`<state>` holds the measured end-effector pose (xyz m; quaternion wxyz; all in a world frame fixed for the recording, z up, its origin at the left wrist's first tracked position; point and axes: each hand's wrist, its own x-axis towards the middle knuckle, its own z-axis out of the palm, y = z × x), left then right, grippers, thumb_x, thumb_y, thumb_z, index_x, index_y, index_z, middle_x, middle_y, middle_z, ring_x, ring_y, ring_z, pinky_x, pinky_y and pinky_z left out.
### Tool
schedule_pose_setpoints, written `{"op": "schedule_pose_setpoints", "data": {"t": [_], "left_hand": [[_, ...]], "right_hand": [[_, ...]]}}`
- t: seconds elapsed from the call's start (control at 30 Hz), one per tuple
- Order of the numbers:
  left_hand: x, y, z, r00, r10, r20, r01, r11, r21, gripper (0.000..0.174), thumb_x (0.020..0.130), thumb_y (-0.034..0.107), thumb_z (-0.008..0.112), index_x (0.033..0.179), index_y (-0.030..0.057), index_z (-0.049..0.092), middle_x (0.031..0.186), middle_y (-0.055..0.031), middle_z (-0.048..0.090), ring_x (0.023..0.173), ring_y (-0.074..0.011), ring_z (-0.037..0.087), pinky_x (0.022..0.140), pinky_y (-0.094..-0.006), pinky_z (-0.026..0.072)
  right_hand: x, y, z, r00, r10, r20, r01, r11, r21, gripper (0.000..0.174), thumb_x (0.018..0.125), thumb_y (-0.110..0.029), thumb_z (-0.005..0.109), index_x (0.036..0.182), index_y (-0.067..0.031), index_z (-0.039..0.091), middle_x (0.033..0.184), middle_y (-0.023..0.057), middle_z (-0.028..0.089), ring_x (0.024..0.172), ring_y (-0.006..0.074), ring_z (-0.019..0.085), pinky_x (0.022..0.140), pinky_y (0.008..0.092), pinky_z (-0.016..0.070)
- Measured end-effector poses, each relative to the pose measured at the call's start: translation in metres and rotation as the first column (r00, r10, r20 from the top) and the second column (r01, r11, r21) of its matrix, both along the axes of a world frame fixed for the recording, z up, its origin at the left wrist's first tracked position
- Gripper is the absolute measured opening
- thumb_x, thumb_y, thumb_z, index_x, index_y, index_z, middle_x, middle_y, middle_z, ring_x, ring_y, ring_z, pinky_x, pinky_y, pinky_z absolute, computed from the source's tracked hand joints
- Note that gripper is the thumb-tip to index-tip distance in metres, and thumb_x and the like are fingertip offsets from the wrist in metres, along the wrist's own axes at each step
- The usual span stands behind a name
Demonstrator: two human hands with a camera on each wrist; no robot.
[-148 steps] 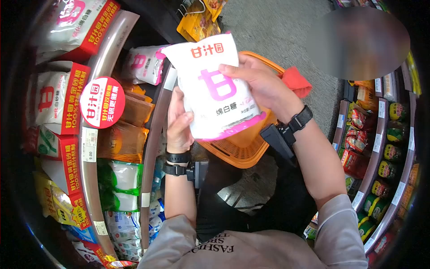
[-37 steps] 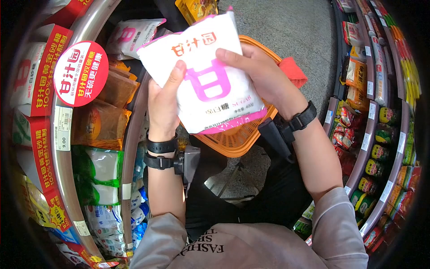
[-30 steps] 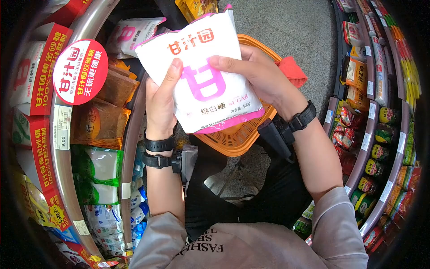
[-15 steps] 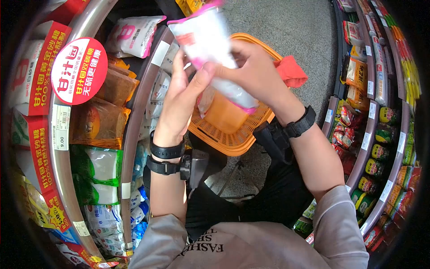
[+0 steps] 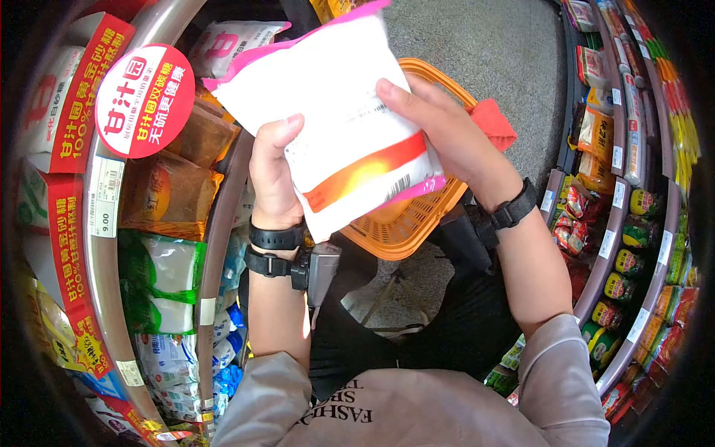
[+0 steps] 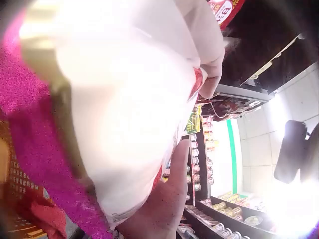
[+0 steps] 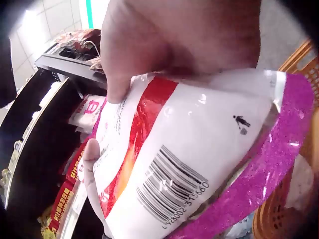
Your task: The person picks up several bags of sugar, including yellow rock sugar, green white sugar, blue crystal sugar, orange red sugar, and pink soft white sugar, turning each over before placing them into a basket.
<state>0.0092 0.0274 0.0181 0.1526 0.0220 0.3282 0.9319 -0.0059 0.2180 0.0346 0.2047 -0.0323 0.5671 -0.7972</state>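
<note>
A white bag with pink edges (image 5: 335,97) is held up in front of the chest, its back with a red-orange band and a barcode facing the head camera. The left hand (image 5: 275,171) grips its left side, thumb on the face and fingers hidden behind. On the right side the right hand (image 5: 450,134) holds it likewise, thumb across the face. The right wrist view shows the barcode on the bag (image 7: 199,149) close up, with the right hand (image 7: 174,40) above it. In the left wrist view the bag (image 6: 119,99) is washed out by glare.
An orange basket (image 5: 398,235) with a red cloth (image 5: 493,125) at its edge is beneath the bag. Shelves of bagged goods, with a round red sign (image 5: 145,100), stand on the left. More shelves with jars (image 5: 629,261) and packets line the right. Grey floor (image 5: 477,45) lies beyond.
The bag has been turned over from its printed pink-logo front to its back, after being edge-on half a second ago. The hands have moved apart to its two sides.
</note>
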Motion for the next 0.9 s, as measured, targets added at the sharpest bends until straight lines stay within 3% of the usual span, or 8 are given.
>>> {"op": "schedule_pose_setpoints", "data": {"t": [0.1, 0.2, 0.4, 0.53, 0.73, 0.83, 0.9], "left_hand": [[0.0, 0.002, 0.007, 1.0, -0.013, 0.006, 0.014, 0.996, -0.083, 0.056, 0.09, 0.03, 0.058, 0.134, -0.0024, 0.043, 0.126, -0.0168, 0.058, 0.115, -0.0271, 0.059, 0.098, -0.039, 0.0474], [-0.013, -0.007, 0.003, 0.999, -0.016, 0.037, 0.023, 0.976, -0.216, 0.055, 0.09, 0.024, 0.062, 0.134, -0.0024, 0.043, 0.126, -0.0167, 0.058, 0.113, -0.0257, 0.06, 0.097, -0.0368, 0.0481], [-0.02, -0.019, -0.001, 0.993, -0.052, -0.109, -0.003, 0.892, -0.451, 0.056, 0.086, 0.011, 0.071, 0.133, -0.0048, 0.045, 0.126, -0.0153, 0.059, 0.115, -0.0215, 0.059, 0.098, -0.0337, 0.0474], [-0.02, -0.016, 0.006, 0.983, -0.066, -0.173, -0.021, 0.89, -0.456, 0.055, 0.087, 0.009, 0.07, 0.134, -0.0064, 0.047, 0.128, -0.0171, 0.059, 0.117, -0.0194, 0.058, 0.099, -0.0323, 0.0456], [-0.019, -0.014, 0.005, 0.977, -0.044, -0.208, -0.052, 0.901, -0.431, 0.052, 0.087, 0.007, 0.069, 0.132, -0.0074, 0.048, 0.126, -0.0177, 0.06, 0.116, -0.0197, 0.058, 0.1, -0.0321, 0.0447], [-0.018, -0.014, 0.006, 0.974, -0.039, -0.224, -0.06, 0.904, -0.423, 0.049, 0.088, 0.006, 0.067, 0.131, -0.0078, 0.049, 0.126, -0.0177, 0.06, 0.116, -0.0198, 0.059, 0.1, -0.0325, 0.0443], [-0.018, -0.013, 0.005, 0.971, -0.038, -0.236, -0.067, 0.904, -0.422, 0.048, 0.087, 0.004, 0.067, 0.13, -0.0082, 0.05, 0.125, -0.0176, 0.061, 0.115, -0.0194, 0.059, 0.1, -0.0322, 0.0446]], "right_hand": [[0.001, 0.001, 0.0, 0.996, 0.075, 0.054, -0.072, 0.995, -0.068, 0.05, 0.093, -0.031, 0.065, 0.129, 0.0021, 0.052, 0.121, 0.0129, 0.062, 0.108, 0.0152, 0.062, 0.091, 0.03, 0.0507], [0.001, 0.003, -0.002, 1.0, 0.027, -0.002, -0.027, 0.999, -0.019, 0.047, 0.093, -0.029, 0.065, 0.127, 0.0019, 0.054, 0.116, 0.0124, 0.065, 0.103, 0.016, 0.065, 0.088, 0.0298, 0.0527], [-0.003, 0.008, -0.011, 0.99, -0.126, -0.068, 0.126, 0.992, -0.001, 0.045, 0.091, -0.029, 0.068, 0.12, 0.0034, 0.057, 0.109, 0.0136, 0.068, 0.095, 0.017, 0.068, 0.082, 0.0298, 0.0561], [-0.007, 0.013, -0.009, 0.977, -0.207, -0.043, 0.205, 0.978, -0.046, 0.046, 0.091, -0.032, 0.068, 0.118, 0.0035, 0.056, 0.109, 0.0162, 0.067, 0.094, 0.0192, 0.069, 0.08, 0.0298, 0.0576], [-0.008, 0.014, -0.008, 0.983, -0.17, -0.074, 0.167, 0.985, -0.048, 0.045, 0.092, -0.032, 0.066, 0.118, 0.0031, 0.056, 0.109, 0.0167, 0.067, 0.095, 0.0192, 0.069, 0.081, 0.03, 0.0577], [-0.008, 0.017, -0.004, 0.991, -0.13, -0.021, 0.128, 0.989, -0.074, 0.045, 0.088, -0.027, 0.071, 0.119, 0.0032, 0.056, 0.11, 0.0166, 0.067, 0.096, 0.0201, 0.069, 0.083, 0.0314, 0.0569], [-0.008, 0.016, -0.007, 0.991, -0.104, -0.084, 0.101, 0.994, -0.04, 0.047, 0.084, -0.021, 0.075, 0.12, 0.0032, 0.055, 0.112, 0.0164, 0.066, 0.098, 0.0205, 0.068, 0.085, 0.0327, 0.0559]]}}
